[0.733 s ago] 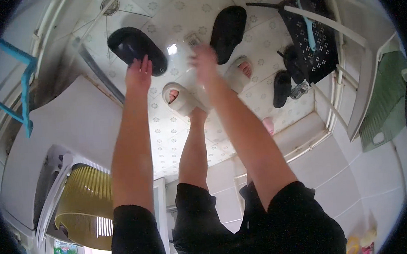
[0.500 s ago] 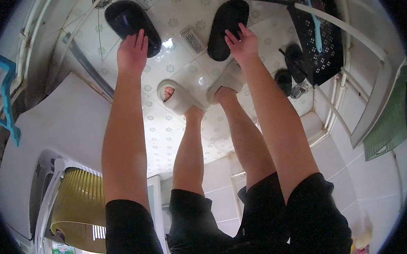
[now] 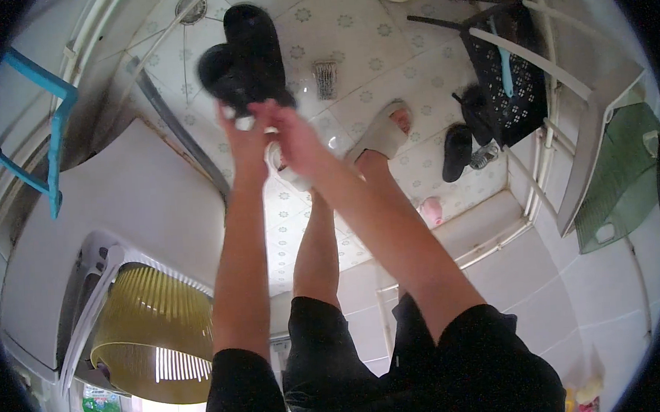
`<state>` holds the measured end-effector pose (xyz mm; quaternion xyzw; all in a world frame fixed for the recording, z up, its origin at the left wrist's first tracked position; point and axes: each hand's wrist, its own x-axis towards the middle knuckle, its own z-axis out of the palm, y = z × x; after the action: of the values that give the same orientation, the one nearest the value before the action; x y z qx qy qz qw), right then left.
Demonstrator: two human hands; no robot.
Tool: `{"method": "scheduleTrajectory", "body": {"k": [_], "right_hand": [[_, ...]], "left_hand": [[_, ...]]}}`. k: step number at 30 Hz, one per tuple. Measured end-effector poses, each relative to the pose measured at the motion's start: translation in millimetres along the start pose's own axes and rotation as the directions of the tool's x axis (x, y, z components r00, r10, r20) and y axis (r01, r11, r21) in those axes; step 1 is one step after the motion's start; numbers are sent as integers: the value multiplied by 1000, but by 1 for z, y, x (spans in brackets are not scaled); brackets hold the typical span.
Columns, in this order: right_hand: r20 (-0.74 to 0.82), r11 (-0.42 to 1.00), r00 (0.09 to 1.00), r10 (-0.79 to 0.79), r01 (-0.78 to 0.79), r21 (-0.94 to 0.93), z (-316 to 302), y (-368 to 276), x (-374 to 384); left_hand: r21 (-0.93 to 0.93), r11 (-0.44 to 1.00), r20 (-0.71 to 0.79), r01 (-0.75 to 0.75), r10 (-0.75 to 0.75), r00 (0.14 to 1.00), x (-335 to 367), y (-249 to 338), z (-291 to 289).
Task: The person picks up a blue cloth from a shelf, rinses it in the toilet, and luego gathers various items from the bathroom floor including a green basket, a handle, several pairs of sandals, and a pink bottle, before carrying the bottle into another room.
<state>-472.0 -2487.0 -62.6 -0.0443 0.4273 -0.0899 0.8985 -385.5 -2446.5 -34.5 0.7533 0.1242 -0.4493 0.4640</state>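
Observation:
Two black slippers are held together over the tiled floor at the upper left. One slipper stands lengthwise, and the other slipper overlaps its lower left side. My left hand grips the lower ends from below, its fingers partly hidden. My right hand crosses in from the right, blurred by motion, with its fingertips closed at the same end of the slippers. Which slipper each hand bears cannot be told fully, as the hands meet there. Pale slippers are on my feet, just below.
A metal floor drain lies right of the black slippers. At the right hang a black perforated basket and white rack bars; dark shoes lie beneath. A white washing machine with a yellow ribbed bin stands left, near a blue hanger.
My right hand has swung left with its black slipper, bringing it against the one in my left hand. The slippers were apart before. The view has shifted slightly.

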Motion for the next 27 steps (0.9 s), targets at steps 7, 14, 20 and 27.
{"method": "scheduleTrajectory", "body": {"k": [7,14,20,27], "right_hand": [[55,996,995,81,-79,-32,55,46,54],[-143,191,818,-557,-41,-981,-98,-57,71],[8,-292,667,-745,-315,-903,-129,-272,77],[-12,-318,659,-752,-379,-869,-121,-359,123]], "left_hand": [[-161,987,-190,-21,-10,982,116,-6,-95],[-281,952,112,121,-93,989,129,-25,-57],[-331,916,173,225,-176,969,95,-61,-37],[-356,859,290,368,-273,917,42,-101,26]]}}
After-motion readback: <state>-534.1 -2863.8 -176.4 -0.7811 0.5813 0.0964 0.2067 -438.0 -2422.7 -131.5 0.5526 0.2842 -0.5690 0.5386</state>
